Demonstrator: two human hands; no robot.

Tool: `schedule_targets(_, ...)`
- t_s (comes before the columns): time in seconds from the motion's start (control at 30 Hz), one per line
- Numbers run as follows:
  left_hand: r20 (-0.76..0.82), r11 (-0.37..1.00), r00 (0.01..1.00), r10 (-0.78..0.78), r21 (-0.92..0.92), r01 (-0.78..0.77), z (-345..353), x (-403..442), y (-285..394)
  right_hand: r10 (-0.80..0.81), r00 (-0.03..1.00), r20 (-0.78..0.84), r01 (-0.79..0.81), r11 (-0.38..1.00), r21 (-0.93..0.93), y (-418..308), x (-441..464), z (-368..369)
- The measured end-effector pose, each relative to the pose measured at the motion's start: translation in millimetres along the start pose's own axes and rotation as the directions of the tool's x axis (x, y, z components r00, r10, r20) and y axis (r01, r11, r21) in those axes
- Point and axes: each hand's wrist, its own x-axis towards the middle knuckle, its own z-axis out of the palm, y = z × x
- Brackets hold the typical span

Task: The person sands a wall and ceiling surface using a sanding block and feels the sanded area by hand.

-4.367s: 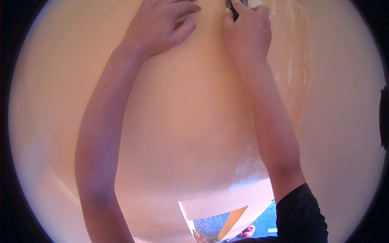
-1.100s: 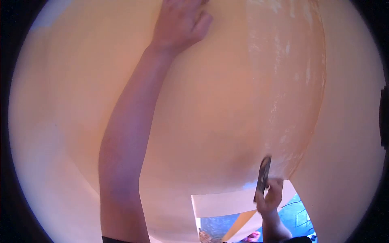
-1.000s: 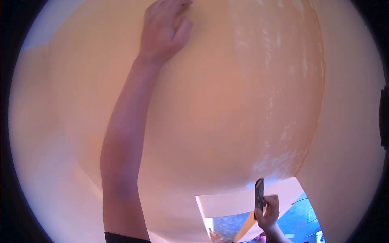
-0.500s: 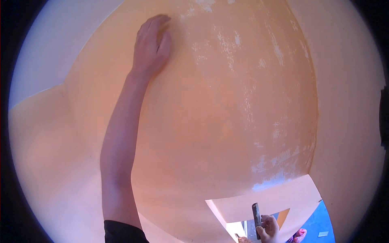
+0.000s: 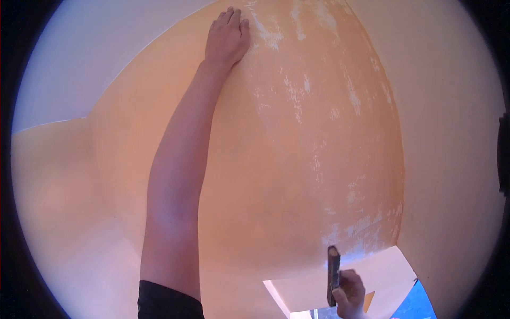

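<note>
Head view: right hand (image 5: 351, 293) is closed on the block (image 5: 333, 275), thumb and fingers pinching it; left hand (image 5: 228, 40) lies flat against the wall (image 5: 249, 186), fingers extended, nothing visible in it. Block's just left of my right fingers, long axis near upright, well below my left. Patchy strip (image 5: 345, 138) extends above the block. Can't tell block-to-wall contact.

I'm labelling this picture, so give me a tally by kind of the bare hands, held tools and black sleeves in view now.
Bare hands: 2 (left hand, right hand)
Held tools: 1 (dark tool)
Black sleeves: 1 (black sleeve)
Total: 4
</note>
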Motion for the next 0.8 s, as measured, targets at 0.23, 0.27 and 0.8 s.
schedule_targets(0.23,0.033,0.998,0.999,0.024,0.050,-0.026,10,21,-28,-0.550,0.819,-0.162,0.429,0.776,-0.463,-40,110,13)
schedule_targets(0.27,0.029,0.999,0.999,0.017,0.050,-0.019,11,22,-30,-0.611,0.787,-0.090,0.473,0.690,-0.547,-53,125,19)
schedule_targets(0.8,0.309,0.994,0.945,0.104,0.000,-0.109,-40,-43,53,-0.690,0.720,0.077,0.319,0.230,-0.920,-80,241,66)
